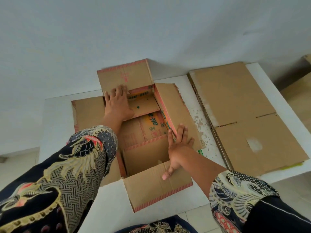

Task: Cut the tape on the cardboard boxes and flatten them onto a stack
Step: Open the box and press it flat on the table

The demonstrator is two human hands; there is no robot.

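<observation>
Open cardboard box [144, 125] sits mid white tabletop [55, 118], all four top flaps splayed outward; the near flap overhangs the tabletop's front edge. Printed lettering shows on the inner walls. Left hand [117, 105] lies flat, fingers straight and spread, pressing at the fold where the far flap meets the box rim. Right hand [178, 145] also wide and flat, fingers along the right rim and flap, thumb reaching down toward the near flap. Neither hand holds anything. Stack of flattened boxes [239, 111] lies on the tabletop's right side, apart from the open box.
</observation>
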